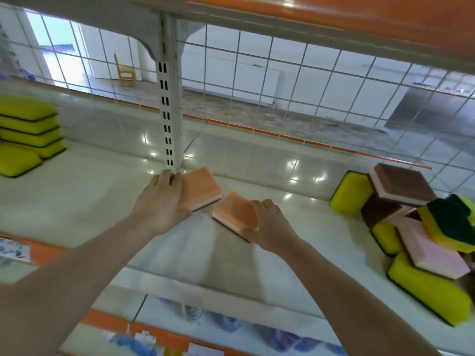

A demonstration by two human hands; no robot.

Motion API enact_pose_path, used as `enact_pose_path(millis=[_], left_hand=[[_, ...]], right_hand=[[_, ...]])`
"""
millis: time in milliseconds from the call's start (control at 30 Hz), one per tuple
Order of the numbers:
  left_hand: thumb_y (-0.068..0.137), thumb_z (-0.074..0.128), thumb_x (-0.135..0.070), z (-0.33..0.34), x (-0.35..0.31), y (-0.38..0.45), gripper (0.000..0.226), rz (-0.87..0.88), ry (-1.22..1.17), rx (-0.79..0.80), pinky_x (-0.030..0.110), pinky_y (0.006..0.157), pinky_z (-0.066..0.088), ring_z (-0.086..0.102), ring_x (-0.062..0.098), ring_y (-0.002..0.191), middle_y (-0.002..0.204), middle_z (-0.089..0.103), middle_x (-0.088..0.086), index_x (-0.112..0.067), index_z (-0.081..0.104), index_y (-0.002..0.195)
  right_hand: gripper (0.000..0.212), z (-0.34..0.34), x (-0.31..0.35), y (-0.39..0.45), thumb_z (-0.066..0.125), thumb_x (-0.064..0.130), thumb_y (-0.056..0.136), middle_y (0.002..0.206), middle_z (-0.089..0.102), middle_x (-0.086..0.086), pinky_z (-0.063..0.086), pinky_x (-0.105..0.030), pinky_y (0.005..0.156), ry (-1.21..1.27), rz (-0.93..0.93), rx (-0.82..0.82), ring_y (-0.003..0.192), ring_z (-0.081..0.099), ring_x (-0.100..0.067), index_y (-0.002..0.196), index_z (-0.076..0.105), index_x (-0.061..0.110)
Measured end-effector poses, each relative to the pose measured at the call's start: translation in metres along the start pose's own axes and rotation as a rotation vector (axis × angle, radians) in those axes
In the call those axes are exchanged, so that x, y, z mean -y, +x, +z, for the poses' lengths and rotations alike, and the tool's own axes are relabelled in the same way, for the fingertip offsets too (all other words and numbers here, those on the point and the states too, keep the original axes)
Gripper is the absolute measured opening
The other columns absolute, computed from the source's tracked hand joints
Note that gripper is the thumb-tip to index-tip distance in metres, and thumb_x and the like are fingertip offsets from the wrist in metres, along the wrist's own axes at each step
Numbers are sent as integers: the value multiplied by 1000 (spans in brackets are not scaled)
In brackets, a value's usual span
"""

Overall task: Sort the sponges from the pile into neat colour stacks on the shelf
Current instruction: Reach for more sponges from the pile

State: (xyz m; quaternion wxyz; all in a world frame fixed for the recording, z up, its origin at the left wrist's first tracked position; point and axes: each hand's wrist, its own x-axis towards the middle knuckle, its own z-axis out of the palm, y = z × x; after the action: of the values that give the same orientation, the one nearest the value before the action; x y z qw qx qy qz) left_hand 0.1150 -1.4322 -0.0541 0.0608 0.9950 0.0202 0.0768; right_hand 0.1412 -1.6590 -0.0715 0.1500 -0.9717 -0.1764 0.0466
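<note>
Both hands were busy over the white shelf [77, 201]. Left hand [160, 201] gripped an orange sponge [201, 187] by the slotted upright [168, 119]; right hand [268, 227] gripped a second orange sponge [235, 211] just beside it, tilted. Mixed sponge pile [421, 227] sat at the right end, yellow stack [29, 129] at the far left.
</note>
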Motion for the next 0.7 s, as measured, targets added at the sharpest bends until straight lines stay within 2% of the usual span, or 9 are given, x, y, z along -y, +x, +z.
enact_pose_path(millis=[367,500,700], left_hand=[[81,64,-46,-13,66,-22,88,-206,-26,-47,36,98,37,32,29,125,134,30,10,-5,18,144],[78,66,-47,-20,98,-35,87,-241,-51,-75,38,96,37,35,31,120,130,34,13,-4,24,142],[77,68,-45,-36,150,-56,89,-301,-77,-47,37,99,35,33,32,122,133,31,13,-4,23,143]], right_hand=[[65,11,71,21,56,39,89,134,35,-14,31,-33,99,-64,-118,11,121,37,-30,141,28,12],[65,16,105,28,58,37,88,135,34,-13,33,-34,101,-33,-133,28,123,35,-30,141,29,14],[66,27,157,32,61,36,86,134,35,-10,33,-33,100,15,-134,38,123,35,-28,140,31,15]])
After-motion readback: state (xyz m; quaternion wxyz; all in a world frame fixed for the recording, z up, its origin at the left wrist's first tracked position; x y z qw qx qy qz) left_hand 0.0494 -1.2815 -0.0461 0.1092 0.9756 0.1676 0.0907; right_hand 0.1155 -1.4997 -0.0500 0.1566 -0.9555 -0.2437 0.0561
